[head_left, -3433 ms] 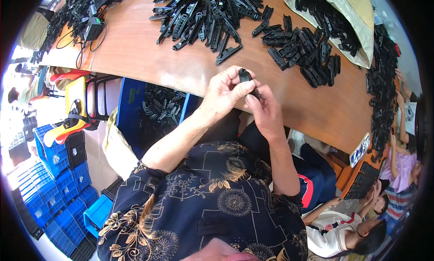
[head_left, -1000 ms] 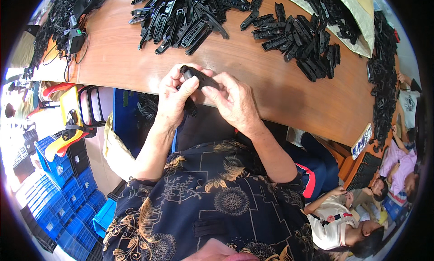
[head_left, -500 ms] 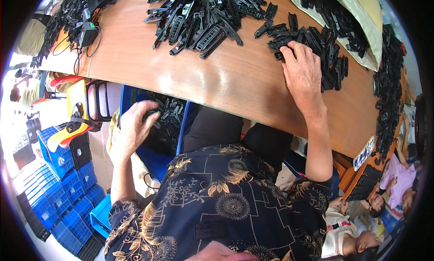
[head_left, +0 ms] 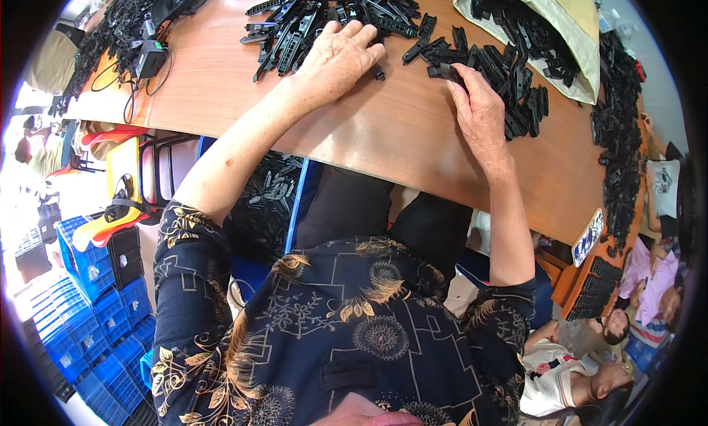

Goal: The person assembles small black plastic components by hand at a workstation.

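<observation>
My left hand (head_left: pixel 341 63) rests palm down on the near edge of a heap of long, slotted black plastic strips (head_left: pixel 299 35). Its bent fingers are slightly apart; what lies beneath the palm is hidden. One dark strip end pokes out beside it. Further right, my right hand (head_left: pixel 481 110) pinches a short black plastic piece (head_left: pixel 444 71) between thumb and forefinger, at the left edge of a pile of shorter black pieces (head_left: pixel 522 94). Below the table edge, a blue bin (head_left: pixel 298 205) contains many small black parts (head_left: pixel 271 186), partly covered by my left forearm.
A pale sack (head_left: pixel 586 39) spilling black parts lies at the back right of the wooden table (head_left: pixel 398 131). At the left are a black device with a cable (head_left: pixel 151 59) and another black heap (head_left: pixel 122 35). Blue crates (head_left: pixel 92 308) stack at lower left; people sit at lower right.
My left hand has gone from above the blue bin up and right to the heap of long strips. My right hand stays by the shorter pieces. The view has shifted slightly.
</observation>
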`<act>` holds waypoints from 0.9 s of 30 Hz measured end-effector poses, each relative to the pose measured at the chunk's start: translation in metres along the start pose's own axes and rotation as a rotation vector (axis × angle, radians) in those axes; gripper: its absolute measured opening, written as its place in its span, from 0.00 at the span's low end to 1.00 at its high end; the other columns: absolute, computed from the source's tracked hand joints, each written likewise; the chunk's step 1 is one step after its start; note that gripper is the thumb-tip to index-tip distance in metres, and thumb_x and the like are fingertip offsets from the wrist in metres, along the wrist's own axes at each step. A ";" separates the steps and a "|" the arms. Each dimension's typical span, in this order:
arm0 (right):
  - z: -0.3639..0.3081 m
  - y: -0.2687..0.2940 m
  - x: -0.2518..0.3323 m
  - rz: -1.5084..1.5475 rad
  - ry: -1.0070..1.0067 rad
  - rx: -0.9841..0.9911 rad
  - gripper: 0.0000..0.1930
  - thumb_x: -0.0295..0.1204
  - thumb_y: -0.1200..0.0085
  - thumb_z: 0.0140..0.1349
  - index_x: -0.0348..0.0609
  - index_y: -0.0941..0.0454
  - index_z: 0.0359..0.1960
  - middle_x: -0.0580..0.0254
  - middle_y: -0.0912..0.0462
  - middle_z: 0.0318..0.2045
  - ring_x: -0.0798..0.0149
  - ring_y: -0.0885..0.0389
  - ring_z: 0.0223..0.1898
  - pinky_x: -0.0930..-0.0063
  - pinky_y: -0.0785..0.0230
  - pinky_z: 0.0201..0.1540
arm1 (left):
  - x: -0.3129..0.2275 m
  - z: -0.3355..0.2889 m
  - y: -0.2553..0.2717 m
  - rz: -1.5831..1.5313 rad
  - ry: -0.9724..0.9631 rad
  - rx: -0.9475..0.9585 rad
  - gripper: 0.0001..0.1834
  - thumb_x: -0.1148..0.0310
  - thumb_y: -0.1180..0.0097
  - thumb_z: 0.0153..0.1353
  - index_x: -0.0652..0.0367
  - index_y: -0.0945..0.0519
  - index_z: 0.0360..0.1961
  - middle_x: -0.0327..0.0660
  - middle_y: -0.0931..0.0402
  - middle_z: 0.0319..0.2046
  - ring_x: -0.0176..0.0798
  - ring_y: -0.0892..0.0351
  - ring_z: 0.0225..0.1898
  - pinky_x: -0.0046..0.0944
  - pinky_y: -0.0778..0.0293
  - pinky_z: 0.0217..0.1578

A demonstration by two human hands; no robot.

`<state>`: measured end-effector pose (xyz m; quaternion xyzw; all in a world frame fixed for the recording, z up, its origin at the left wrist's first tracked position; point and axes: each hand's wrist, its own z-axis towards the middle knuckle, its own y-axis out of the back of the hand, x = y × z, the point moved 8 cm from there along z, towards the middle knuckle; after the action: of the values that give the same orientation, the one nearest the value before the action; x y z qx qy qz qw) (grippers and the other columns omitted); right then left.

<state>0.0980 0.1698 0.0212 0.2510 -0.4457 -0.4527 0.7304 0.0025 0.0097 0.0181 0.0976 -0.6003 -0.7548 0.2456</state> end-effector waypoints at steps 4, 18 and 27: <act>-0.026 -0.028 -0.007 0.719 -0.526 0.113 0.15 0.28 0.47 0.66 0.39 0.25 0.54 0.56 0.18 0.32 0.67 0.18 0.26 0.73 0.26 0.32 | -0.012 0.006 -0.004 0.098 -0.117 -0.004 0.13 0.71 0.41 0.54 0.54 0.26 0.41 0.39 0.27 0.40 0.41 0.26 0.46 0.42 0.34 0.49; -0.045 -0.016 0.021 0.838 -0.419 0.182 0.14 0.27 0.51 0.69 0.39 0.26 0.55 0.56 0.17 0.37 0.69 0.17 0.35 0.75 0.27 0.37 | -0.045 0.007 0.011 -1.089 0.130 0.276 0.18 0.80 0.40 0.56 0.61 0.24 0.49 0.38 0.21 0.38 0.30 0.21 0.39 0.32 0.24 0.42; -0.068 -0.051 0.016 0.837 -0.508 -0.017 0.10 0.23 0.49 0.66 0.37 0.25 0.48 0.58 0.17 0.32 0.72 0.20 0.28 0.77 0.28 0.32 | -0.052 -0.020 -0.010 -1.283 0.361 0.297 0.20 0.81 0.47 0.61 0.65 0.27 0.55 0.37 0.21 0.36 0.29 0.22 0.40 0.29 0.26 0.46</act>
<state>0.1383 0.1295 -0.0433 -0.0739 -0.6686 -0.1709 0.7199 0.0535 0.0193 -0.0047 0.5912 -0.4707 -0.6324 -0.1703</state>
